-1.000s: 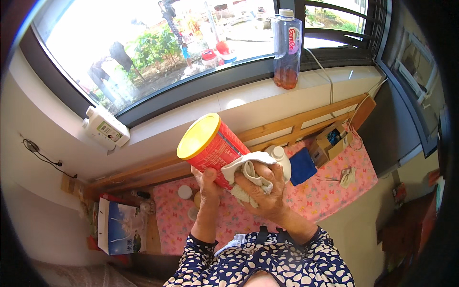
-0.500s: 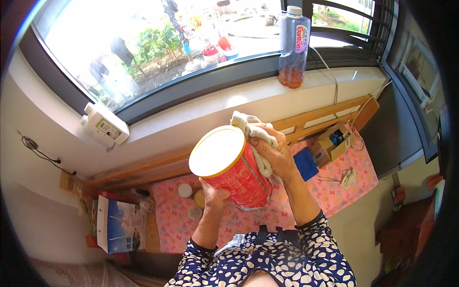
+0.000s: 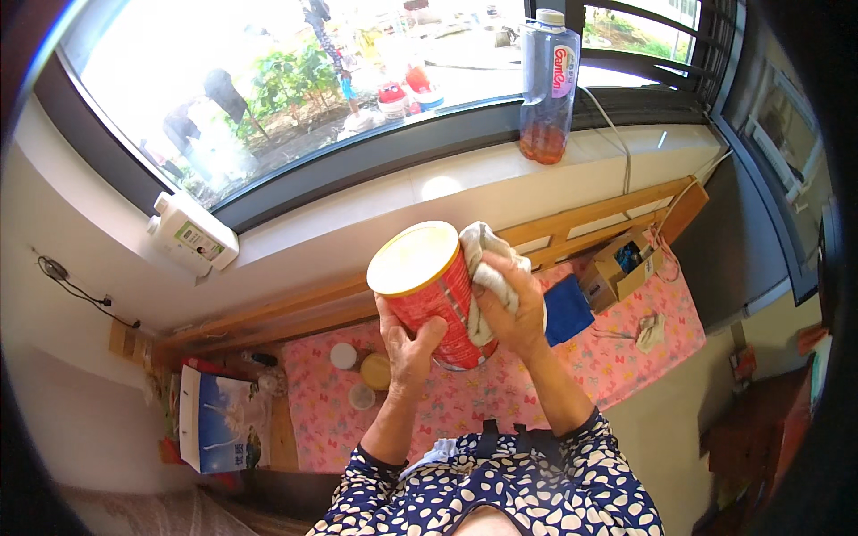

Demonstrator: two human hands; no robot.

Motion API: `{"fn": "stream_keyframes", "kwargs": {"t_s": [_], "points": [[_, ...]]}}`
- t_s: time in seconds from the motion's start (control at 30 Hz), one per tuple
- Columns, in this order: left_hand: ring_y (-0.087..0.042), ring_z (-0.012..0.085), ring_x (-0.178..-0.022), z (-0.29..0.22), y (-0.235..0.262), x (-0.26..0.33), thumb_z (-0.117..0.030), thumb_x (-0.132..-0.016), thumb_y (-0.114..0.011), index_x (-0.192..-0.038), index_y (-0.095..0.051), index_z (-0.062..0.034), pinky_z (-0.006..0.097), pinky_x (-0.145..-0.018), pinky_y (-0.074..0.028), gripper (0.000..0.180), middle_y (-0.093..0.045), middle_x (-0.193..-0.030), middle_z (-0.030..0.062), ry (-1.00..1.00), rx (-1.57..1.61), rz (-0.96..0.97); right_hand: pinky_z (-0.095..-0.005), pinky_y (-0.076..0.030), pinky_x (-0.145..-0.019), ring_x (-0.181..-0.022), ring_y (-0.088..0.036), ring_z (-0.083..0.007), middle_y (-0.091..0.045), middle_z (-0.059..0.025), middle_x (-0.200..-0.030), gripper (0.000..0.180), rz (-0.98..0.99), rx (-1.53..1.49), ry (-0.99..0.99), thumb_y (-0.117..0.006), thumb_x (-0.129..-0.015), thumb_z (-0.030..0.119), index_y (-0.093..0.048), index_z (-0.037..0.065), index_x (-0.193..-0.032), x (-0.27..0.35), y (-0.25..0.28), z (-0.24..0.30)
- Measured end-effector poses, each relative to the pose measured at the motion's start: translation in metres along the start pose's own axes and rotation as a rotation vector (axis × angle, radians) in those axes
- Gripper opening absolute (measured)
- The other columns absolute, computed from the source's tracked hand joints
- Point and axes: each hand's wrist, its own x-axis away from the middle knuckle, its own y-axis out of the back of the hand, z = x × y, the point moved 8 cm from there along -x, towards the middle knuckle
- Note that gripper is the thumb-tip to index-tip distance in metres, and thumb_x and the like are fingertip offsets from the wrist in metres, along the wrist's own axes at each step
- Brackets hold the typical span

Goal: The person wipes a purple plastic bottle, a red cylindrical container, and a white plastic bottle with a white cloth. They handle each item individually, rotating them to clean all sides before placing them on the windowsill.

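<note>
A large red tin can [image 3: 432, 309] with a pale, yellow-rimmed lid [image 3: 414, 258] is held up in front of me, tilted with its lid toward the window. My left hand [image 3: 407, 344] grips its left side low down, the thumb across the printed front. Against the can's right side, my right hand [image 3: 514, 308] presses a whitish cloth [image 3: 483, 246], fingers closed over it. The can's far side and some of my fingertips are hidden.
Below lies a pink patterned cloth [image 3: 626, 357] with round lids [image 3: 376, 371], a blue item [image 3: 568, 310] and an open cardboard box [image 3: 617, 272]. A bottle with reddish contents [image 3: 547, 98] and a white jug [image 3: 192, 234] stand on the windowsill [image 3: 357, 201]. A picture-printed carton [image 3: 223, 420] sits at left.
The can has turned more upright and shifted slightly right. My left hand now shows more of its back and thumb. The right hand and cloth have slid a little down along the can's side.
</note>
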Motion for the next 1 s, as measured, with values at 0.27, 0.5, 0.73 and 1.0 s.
{"fn": "stream_keyframes", "kwargs": {"t_s": [0.27, 0.5, 0.73, 1.0], "points": [[-0.062, 0.0163, -0.089, 0.007, 0.021, 0.005, -0.01, -0.062, -0.079, -0.119, -0.049, 0.0028, 0.03, -0.079, -0.052, 0.066, -0.062, -0.101, 0.0065, 0.046, 0.125, -0.003, -0.0457, -0.046, -0.085, -0.098, -0.056, -0.0391, -0.059, -0.0202, -0.111, 0.051, 0.081, 0.334, 0.428, -0.07, -0.057, 0.009, -0.067, 0.007, -0.107, 0.012, -0.018, 0.088], [-0.062, 0.0183, -0.093, 0.003, 0.015, 0.01, -0.018, -0.062, -0.081, -0.121, -0.048, 0.0039, 0.032, -0.082, -0.052, 0.072, -0.062, -0.106, 0.0086, 0.04, 0.152, 0.072, -0.0375, -0.047, -0.087, -0.096, -0.061, -0.0353, -0.062, -0.0194, -0.106, 0.045, 0.105, -0.092, 0.091, -0.068, -0.068, 0.006, -0.063, 0.005, -0.113, -0.024, -0.011, 0.052], [-0.061, 0.0202, -0.098, -0.006, 0.002, 0.016, -0.037, -0.064, -0.079, -0.122, -0.047, 0.0042, 0.034, -0.084, -0.052, 0.078, -0.061, -0.11, 0.0104, 0.092, 0.188, 0.05, -0.027, -0.047, -0.083, -0.094, -0.058, -0.0135, -0.062, -0.0072, -0.108, 0.032, 0.249, -0.524, -0.284, -0.064, -0.084, 0.01, -0.061, 0.001, -0.115, -0.031, -0.028, 0.004], [-0.059, 0.0264, -0.105, 0.003, 0.001, 0.013, -0.055, -0.077, -0.063, -0.131, -0.041, -0.0045, 0.04, -0.09, -0.051, 0.077, -0.054, -0.124, 0.0132, 0.148, 0.23, 0.167, -0.0388, -0.044, -0.093, -0.108, -0.056, -0.0343, -0.062, -0.0188, -0.112, 0.047, 0.267, -0.056, 0.101, -0.067, -0.068, 0.006, -0.063, 0.004, -0.115, -0.004, -0.006, 0.049]]}}
